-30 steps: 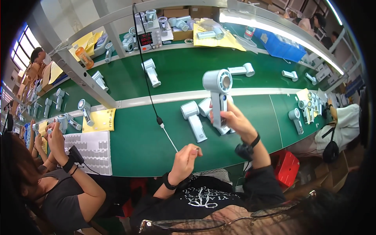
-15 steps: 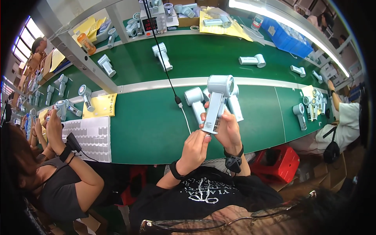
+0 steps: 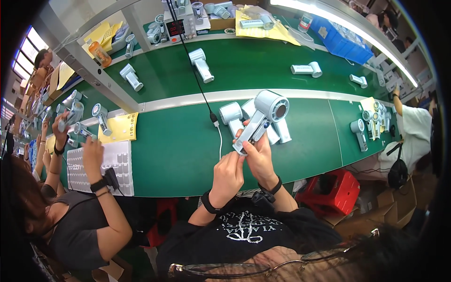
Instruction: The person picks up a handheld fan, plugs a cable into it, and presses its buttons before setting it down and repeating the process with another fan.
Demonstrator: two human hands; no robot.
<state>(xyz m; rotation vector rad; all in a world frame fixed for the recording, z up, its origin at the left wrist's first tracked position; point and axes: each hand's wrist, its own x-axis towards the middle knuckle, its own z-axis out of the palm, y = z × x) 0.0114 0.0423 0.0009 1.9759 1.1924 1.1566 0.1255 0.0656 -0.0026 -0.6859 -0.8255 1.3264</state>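
A light blue handheld fan (image 3: 271, 106) is tilted in front of me, its round head up and to the right, with the grille side showing. My right hand (image 3: 260, 160) is closed around the lower handle, where a slot with dark inner parts shows along the side. Against the bottom end of the handle, my left hand (image 3: 228, 175) is pinched closed. A white cable (image 3: 221, 141) drops from a black connector (image 3: 213, 117) to these fingers; its tip is hidden there. Behind the held fan lie several similar fans (image 3: 231, 114) on the green table.
To the left, a co-worker's hands (image 3: 94, 155) are over a printed sheet (image 3: 123, 164) and yellow paper (image 3: 127, 127). More fans (image 3: 202, 66) lie on the green surface beyond the metal rail (image 3: 188, 100). A blue bin (image 3: 343, 40) stands far right; a red stool (image 3: 329, 195) is below the table.
The fan has turned from nearly upright to a rightward tilt, bringing its grille and open handle side into view. Both my hands have shifted slightly left. The co-worker's hands on the left have moved.
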